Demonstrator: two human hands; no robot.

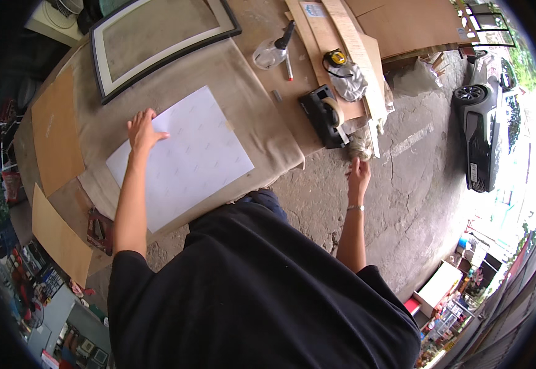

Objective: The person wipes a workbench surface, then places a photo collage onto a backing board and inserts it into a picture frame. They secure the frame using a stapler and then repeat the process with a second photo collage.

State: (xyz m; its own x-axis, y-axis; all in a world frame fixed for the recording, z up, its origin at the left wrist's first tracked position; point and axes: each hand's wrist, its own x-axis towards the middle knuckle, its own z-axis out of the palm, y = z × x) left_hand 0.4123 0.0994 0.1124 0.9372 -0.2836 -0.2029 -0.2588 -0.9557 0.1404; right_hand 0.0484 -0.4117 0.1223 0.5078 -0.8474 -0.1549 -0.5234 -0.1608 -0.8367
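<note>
A white sheet (191,166) with faint repeated marks and a small piece of tape near its right edge lies on the cloth-covered table (262,123). Near its upper left edge rests my left hand (143,130), thumb spread away from the fingers and nothing held. My right hand (358,175) is at the table's right corner, its fingers closed at a crumpled pale rag (360,146); the fingertips are partly hidden. Just beyond the rag stands a black tape dispenser (323,117) with a roll of tape.
A black-edged frame (100,71) with a pale inner border lies at the far left. Beyond the sheet are a clear spray bottle (270,55), a red-tipped marker (289,67), a yellow tape measure (336,58) and wooden strips (357,46). A red-brown staple gun (99,230) sits near my left forearm.
</note>
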